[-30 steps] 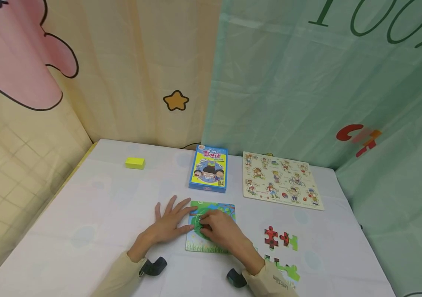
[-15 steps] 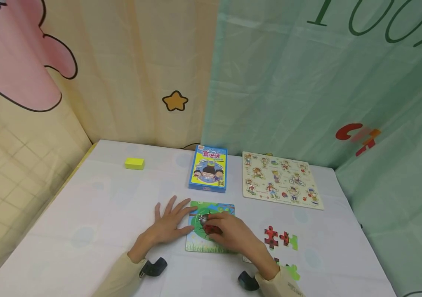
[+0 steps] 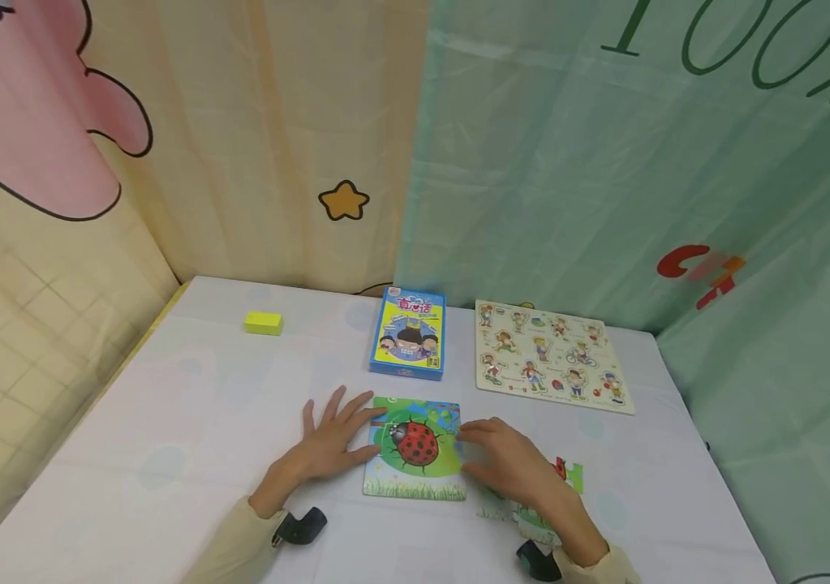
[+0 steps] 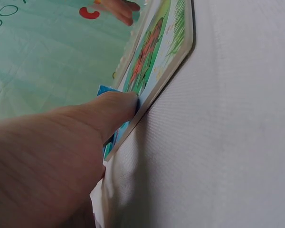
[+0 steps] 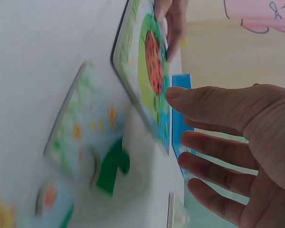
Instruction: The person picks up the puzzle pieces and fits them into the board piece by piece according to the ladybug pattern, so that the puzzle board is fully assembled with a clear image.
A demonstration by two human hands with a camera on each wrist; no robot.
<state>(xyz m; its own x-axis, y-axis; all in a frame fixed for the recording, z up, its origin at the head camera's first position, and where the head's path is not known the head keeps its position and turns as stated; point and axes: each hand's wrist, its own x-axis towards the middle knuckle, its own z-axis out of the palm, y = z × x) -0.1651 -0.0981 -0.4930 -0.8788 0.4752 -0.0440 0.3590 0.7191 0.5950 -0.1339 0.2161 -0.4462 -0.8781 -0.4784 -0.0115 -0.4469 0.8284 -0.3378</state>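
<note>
The square ladybug puzzle board (image 3: 415, 488) lies flat, with a red, black-spotted ladybug (image 3: 416, 444) on green at its middle. My left hand (image 3: 330, 446) rests at its left side, fingers spread; in the left wrist view the thumb (image 4: 118, 104) presses on the board's edge. Right at the board's right edge is my right hand (image 3: 505, 458), with relaxed fingers and nothing in them. Below it, the right wrist view shows a blurred loose puzzle piece (image 5: 80, 126) with grass and flowers. In the head view my right hand and forearm partly hide the loose pieces (image 3: 574, 477).
Behind the puzzle board stands a blue and yellow card box (image 3: 409, 334). A wooden board with small figures (image 3: 553, 357) lies at the back right. Far left is a yellow block (image 3: 264, 324). Curtains border the white-covered table (image 3: 166, 405) at the back and right.
My right hand has drawn back rightward from over the board to its right edge, uncovering the ladybug. The ladybug's red body now shows where bare green was visible a second ago. My left hand stays put.
</note>
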